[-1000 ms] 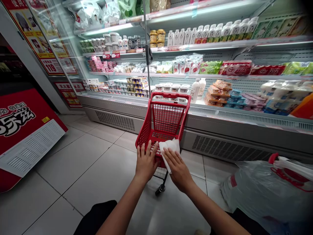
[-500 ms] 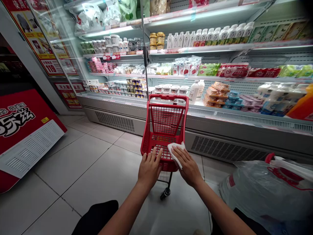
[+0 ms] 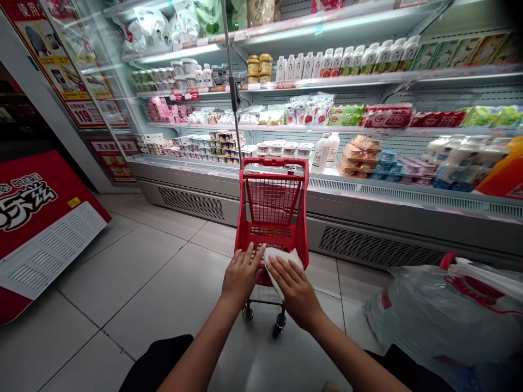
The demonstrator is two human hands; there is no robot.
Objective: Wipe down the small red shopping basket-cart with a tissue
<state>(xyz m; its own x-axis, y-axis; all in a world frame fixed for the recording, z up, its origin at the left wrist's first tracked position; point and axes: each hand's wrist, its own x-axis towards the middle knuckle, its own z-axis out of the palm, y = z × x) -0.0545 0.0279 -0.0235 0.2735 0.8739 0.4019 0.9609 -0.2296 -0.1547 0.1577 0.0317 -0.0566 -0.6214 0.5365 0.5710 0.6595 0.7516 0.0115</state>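
A small red shopping cart [image 3: 273, 200] stands upright on the tiled floor in front of me, its wheels showing below the basket. My left hand [image 3: 240, 275] rests on the near left edge of the basket with its fingers spread, holding nothing. Under the fingers of my right hand [image 3: 295, 288] lies a white cloth [image 3: 285, 255], pressed against the near rim of the basket. The cloth hides part of that rim, and my right thumb is out of sight beneath it.
Behind the cart runs a refrigerated display [image 3: 269, 128] full of dairy goods. A large clear plastic bottle [image 3: 433, 316] stands at the right. On the left is a red chest freezer [image 3: 61, 190]. My knees show at the bottom.
My right hand and the cloth have moved left along the near rim, closer to my left hand. My left hand has shifted slightly left, and the cart has turned a little.
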